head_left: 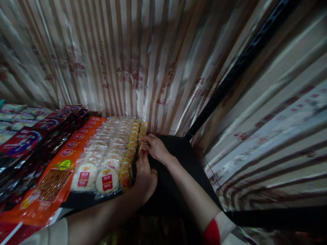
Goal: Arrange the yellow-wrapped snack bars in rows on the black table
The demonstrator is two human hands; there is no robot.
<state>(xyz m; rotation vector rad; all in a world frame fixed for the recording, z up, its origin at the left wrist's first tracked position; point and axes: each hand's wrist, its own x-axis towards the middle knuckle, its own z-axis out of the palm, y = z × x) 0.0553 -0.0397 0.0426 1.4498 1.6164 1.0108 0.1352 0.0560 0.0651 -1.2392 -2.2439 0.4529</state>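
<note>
My left hand (146, 177) and my right hand (157, 148) meet at the right-hand row of small yellow packets (143, 127). Between their fingertips is a small yellow-wrapped packet (140, 147), partly hidden by the fingers. Both hands look closed in a pinch on it. Just left of them runs another row of yellow packets (125, 170), standing one behind the other. Beside that row are two rows of clear-wrapped round white crackers (107, 180) with red labels.
Orange snack bags (55, 180) and dark red-black bags (22, 141) lie further left, with white packets (24, 119) behind. The black shelf (178, 149) has a dark post (219, 92) at its back right corner. Striped, shiny curtains (153, 68) hang behind and to the right.
</note>
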